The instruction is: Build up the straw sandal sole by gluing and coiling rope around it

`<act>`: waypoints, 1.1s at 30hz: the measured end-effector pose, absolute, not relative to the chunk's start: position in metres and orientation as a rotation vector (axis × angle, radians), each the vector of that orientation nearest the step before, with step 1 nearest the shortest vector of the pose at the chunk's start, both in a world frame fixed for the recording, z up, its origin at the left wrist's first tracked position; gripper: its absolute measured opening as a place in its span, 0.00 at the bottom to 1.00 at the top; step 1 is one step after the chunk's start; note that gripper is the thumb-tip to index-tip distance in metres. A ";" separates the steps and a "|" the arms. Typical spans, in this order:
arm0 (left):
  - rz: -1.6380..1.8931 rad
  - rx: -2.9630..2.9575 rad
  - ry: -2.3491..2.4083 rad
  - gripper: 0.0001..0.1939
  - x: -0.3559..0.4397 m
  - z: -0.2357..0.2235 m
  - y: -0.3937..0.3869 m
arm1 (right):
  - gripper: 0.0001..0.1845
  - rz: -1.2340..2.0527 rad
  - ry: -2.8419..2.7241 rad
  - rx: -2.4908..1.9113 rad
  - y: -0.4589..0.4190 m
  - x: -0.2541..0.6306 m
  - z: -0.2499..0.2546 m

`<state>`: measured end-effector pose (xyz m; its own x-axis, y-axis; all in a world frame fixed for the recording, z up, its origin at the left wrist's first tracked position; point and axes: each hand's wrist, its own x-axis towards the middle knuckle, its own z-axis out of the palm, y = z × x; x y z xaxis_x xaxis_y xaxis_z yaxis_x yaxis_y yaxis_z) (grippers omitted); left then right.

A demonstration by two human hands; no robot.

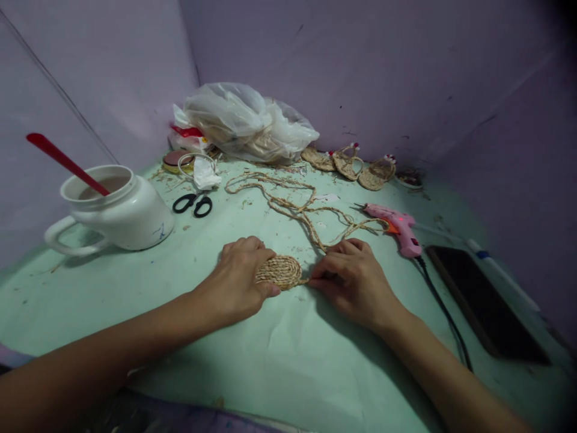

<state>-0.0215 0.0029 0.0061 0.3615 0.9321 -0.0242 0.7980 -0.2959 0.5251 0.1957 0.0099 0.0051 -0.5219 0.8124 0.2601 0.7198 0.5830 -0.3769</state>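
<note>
1. Hands work close together but not touching: the left hand [243, 273] clamps a coil [282, 272] between thumb and fingers, probably so its rounds cannot spring loose; the right hand [354, 276] pinches cord [301, 210] just beside it, seemingly for tension.
2. Beneath both lies the pale green bench [216, 367], giving the coil a flat surface near the front.
3. Against the wall slumps a plastic bag [243, 120], likely put back there to free working room.
4. A white mug [130, 216] stands far left, clear of the forearm (a red stick [67, 163] leans in it).
5. Rightmost is a dark phone [484, 307], out of the cord's way.
6. Near it, a pink glue gun [408, 237] lies within the right hand's reach, nozzle pointing away from the person, perhaps for safety.
7. Black scissors [192, 197] rest beyond the left hand, handles facing the person, presumably for easy pickup.
</note>
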 end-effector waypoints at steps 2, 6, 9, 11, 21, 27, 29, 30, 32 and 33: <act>0.407 2.178 1.499 0.17 -0.021 0.006 0.003 | 0.04 0.344 -2.373 -1.258 0.010 0.195 0.004; 0.422 2.182 1.494 0.17 -0.021 0.006 0.002 | 0.05 0.424 -2.312 -1.298 0.012 0.196 0.000; 0.452 2.198 1.472 0.16 -0.021 0.005 0.002 | 0.08 0.418 -2.301 -1.306 0.015 0.195 -0.002; 0.460 2.213 1.459 0.15 -0.022 0.004 0.002 | 0.08 0.372 -2.304 -1.310 0.017 0.193 -0.003; 0.451 2.258 1.409 0.15 -0.023 0.004 0.005 | 0.10 0.188 -2.402 -1.259 0.021 0.192 -0.002; 0.399 2.272 1.351 0.15 -0.024 0.009 0.009 | 0.05 0.176 -2.364 -1.305 0.023 0.193 -0.002; 0.381 2.293 1.314 0.15 -0.025 0.009 0.011 | 0.04 0.256 -2.345 -1.332 0.023 0.194 -0.002; 0.372 2.306 1.291 0.16 -0.026 0.009 0.012 | 0.04 0.308 -2.335 -1.341 0.022 0.195 -0.001; 0.359 2.338 1.236 0.16 -0.028 0.009 0.014 | 0.04 0.407 -2.323 -1.331 0.020 0.196 -0.001; 0.350 2.355 1.207 0.16 -0.029 0.009 0.015 | 0.04 0.452 -2.320 -1.316 0.019 0.197 0.000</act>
